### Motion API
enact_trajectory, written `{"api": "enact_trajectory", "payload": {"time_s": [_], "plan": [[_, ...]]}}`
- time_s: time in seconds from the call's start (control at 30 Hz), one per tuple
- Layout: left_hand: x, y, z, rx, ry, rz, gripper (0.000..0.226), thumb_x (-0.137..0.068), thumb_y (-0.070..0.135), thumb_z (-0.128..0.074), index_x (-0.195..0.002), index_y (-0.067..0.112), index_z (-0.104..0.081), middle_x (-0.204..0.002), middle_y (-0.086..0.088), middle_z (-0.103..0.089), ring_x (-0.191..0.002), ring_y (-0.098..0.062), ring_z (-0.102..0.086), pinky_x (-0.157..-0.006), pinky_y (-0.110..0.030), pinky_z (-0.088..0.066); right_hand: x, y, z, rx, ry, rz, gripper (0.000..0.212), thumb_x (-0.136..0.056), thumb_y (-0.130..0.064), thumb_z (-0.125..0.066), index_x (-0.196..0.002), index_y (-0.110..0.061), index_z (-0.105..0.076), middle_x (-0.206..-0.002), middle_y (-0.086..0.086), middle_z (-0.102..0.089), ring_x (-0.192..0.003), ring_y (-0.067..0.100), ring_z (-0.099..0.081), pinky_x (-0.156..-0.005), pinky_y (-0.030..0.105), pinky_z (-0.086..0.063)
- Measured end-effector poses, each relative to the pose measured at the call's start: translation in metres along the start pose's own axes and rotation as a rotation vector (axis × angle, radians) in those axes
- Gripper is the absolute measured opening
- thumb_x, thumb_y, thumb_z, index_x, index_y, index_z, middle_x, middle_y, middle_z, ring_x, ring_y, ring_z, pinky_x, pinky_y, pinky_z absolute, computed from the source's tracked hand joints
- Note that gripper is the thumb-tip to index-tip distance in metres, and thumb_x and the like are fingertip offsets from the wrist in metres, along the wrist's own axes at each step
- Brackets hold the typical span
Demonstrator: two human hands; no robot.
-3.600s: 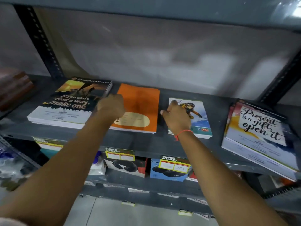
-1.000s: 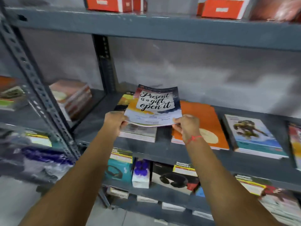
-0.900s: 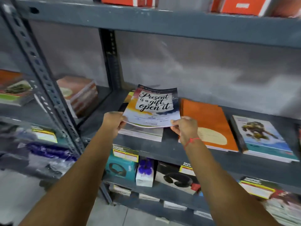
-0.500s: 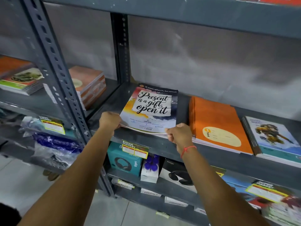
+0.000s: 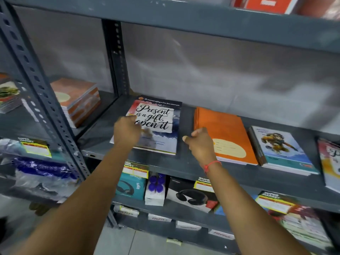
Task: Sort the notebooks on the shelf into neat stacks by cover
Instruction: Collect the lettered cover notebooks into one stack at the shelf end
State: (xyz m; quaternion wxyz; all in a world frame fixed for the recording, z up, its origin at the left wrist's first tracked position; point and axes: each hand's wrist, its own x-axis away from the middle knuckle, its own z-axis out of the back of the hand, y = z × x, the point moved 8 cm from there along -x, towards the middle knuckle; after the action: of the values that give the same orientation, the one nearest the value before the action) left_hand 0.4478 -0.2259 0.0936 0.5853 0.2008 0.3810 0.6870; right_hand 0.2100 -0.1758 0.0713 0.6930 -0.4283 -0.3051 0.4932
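Observation:
A notebook with the cover "Present is a gift, open it" [image 5: 161, 115] lies flat on top of the leftmost stack on the grey shelf [image 5: 184, 168]. My left hand [image 5: 127, 131] hovers over its lower left part with the fingers curled; it holds nothing. My right hand [image 5: 198, 142] is just right of that notebook, in the gap before the orange notebook stack [image 5: 220, 129], loosely closed and empty. Further right sits a stack with a cartoon figure cover [image 5: 281, 150]. Another "Present" cover [image 5: 331, 162] is cut off by the right edge.
A perforated metal post [image 5: 36, 85] divides off the left bay, which holds a brown-orange notebook stack [image 5: 77, 96]. The shelf below carries headphone boxes [image 5: 191, 196] and price tags. An upper shelf board [image 5: 202, 17] hangs close overhead.
Both hands carried the "Present" notebook leftward and set it down on the left stack. Both hands have now let go of it; the right hand moved off to its right side.

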Motion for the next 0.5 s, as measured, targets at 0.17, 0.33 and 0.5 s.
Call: {"api": "enact_trajectory", "payload": {"time_s": [0.17,0.33,0.5], "plan": [[0.041,0.103,-0.069,0.144,-0.060,-0.099,0.017,-0.080,0.009,-0.054,-0.080,0.003,-0.070,-0.083,-0.026,-0.065,-0.080,-0.031,-0.059,-0.071,-0.034,-0.044,-0.012,0.026,0.095,-0.047,0.207,-0.034,0.018,-0.078,-0.018,-0.064,-0.085,-0.016,-0.047,-0.083,0.007,-0.058,-0.076,0.023,-0.055,-0.066,0.032,-0.043],[0.116,0.204,-0.166,0.280,-0.247,-0.178,0.031,-0.081,0.018,-0.050,-0.095,0.001,-0.072,-0.106,-0.024,-0.069,-0.087,-0.030,-0.064,-0.083,-0.032,-0.047,-0.011,0.083,0.219,0.024,0.406,-0.104,0.006,-0.080,-0.016,-0.058,-0.079,-0.016,-0.053,-0.085,0.007,-0.057,-0.082,0.020,-0.053,-0.083,0.036,-0.048],[0.213,0.290,-0.285,0.348,-0.592,-0.277,0.029,-0.080,0.014,-0.050,-0.091,-0.002,-0.072,-0.103,-0.019,-0.072,-0.099,-0.026,-0.065,-0.082,-0.030,-0.044,-0.001,0.162,0.343,0.165,0.515,-0.223,0.017,-0.079,-0.016,-0.050,-0.066,-0.008,-0.058,-0.072,0.016,-0.060,-0.073,0.032,-0.062,-0.065,0.033,-0.048]]}}
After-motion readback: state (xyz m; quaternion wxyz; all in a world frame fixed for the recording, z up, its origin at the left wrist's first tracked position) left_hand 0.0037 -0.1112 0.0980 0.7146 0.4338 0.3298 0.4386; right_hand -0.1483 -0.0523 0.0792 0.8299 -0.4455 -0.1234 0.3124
